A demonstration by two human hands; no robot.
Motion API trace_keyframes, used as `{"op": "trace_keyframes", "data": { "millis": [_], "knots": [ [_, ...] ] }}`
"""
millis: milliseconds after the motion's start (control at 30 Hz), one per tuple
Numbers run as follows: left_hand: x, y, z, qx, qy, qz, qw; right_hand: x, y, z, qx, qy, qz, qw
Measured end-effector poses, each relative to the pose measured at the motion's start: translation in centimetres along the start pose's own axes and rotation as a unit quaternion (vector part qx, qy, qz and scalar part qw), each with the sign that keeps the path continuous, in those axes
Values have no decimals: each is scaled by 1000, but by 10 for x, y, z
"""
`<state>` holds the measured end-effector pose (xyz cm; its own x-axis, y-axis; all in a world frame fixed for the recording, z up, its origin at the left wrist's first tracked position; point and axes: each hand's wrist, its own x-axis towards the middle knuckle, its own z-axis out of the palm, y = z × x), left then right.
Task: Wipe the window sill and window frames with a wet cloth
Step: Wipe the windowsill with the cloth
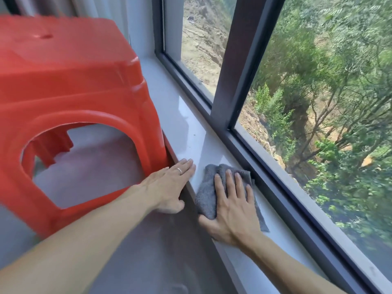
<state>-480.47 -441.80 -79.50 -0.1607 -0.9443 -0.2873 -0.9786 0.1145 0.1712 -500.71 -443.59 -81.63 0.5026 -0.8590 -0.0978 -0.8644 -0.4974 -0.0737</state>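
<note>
The right hand (231, 200) lies flat on the gray cloth (209, 194), fingers straight and spread, pressing it down on the white window sill (191, 132). The cloth is right under this hand, so this is the hand that does the wiping. The left hand (171, 185) is just beside it, at about 9 o'clock, also flat with straight fingers, resting on the sill's near edge and holding nothing. It wears a ring.

The sill is long and thin. It runs from about 5 o'clock, close to the person, up to about 11 o'clock, far away. The bare sill still to wipe lies ahead of the fingers toward 11 o'clock, so I think the next push should go that way, along the long line. The dark window frame (265, 166) lies at 3 o'clock from the cloth, and the cloth's far edge touches it.

The cloth looks soft and fuzzy, bunched a bit at the top, with one corner sticking out behind the wrist. The sill near it looks shiny, maybe wet.

A big red stool (70, 88) stands close against the sill at 10 o'clock
</note>
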Motion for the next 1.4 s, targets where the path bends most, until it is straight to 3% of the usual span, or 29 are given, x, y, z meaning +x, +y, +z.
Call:
{"op": "trace_keyframes", "data": {
  "millis": [100,200,267,367,533,633,767,1100,1400],
  "knots": [
    [1,3,-8,16,-4,-4,1000,46,-11,-6,29,24,-10,999],
    [-18,5,-20,73,17,0,997,62,-11,-5,10,-6,-14,1000],
    [-41,2,-23,110,72,5,991,56,-13,-10,-10,-34,-10,999],
    [-77,-24,-34,153,205,-4,967,60,-47,-39,-4,38,-37,999],
    [-122,-77,-54,190,286,-117,932,109,-138,-77,197,62,-76,975],
    [-136,-99,-57,217,283,-141,923,131,-167,-84,320,112,-32,940],
    [-146,-114,-52,229,283,-137,921,129,-188,-85,309,159,11,937],
    [-243,-141,-28,194,287,-278,896,79,-302,-73,314,124,-26,941],
    [-327,-145,-11,173,245,-395,868,24,-388,-59,308,91,-44,946]
  ]
}}
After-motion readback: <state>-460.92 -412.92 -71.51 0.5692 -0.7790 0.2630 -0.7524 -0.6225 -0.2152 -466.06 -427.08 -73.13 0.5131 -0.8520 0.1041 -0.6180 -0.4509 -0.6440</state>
